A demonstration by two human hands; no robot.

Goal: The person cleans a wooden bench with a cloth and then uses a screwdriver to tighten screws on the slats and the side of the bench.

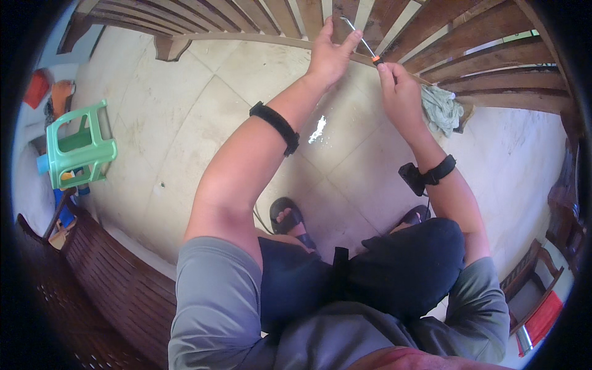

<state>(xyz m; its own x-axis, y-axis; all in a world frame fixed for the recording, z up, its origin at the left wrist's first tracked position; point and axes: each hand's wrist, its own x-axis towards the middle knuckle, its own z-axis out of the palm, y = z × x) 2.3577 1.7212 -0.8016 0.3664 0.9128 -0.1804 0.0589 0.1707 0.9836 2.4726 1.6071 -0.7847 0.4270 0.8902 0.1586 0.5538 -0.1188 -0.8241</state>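
Observation:
My right hand (399, 92) is closed round the orange-and-black handle of a slim screwdriver-like tool (368, 47). Its metal shaft points up and left across dark wooden slats, and the tip looks bent. Beside the shaft, my left hand (332, 57) rests against the near edge of the slatted wooden furniture (283, 18). Its thumb and index finger are spread apart, the thumb close to the shaft; the other fingers are mostly hidden. Whether the tip touches the wood, I cannot tell.
A pale green cloth (441, 110) hangs by the furniture's lower right edge. On the left stands a green plastic stool (92, 148), with a dark wooden bench (117, 277) below it. A wooden chair (533, 277) with red fabric is at the right. The floor is pale tile (179, 117).

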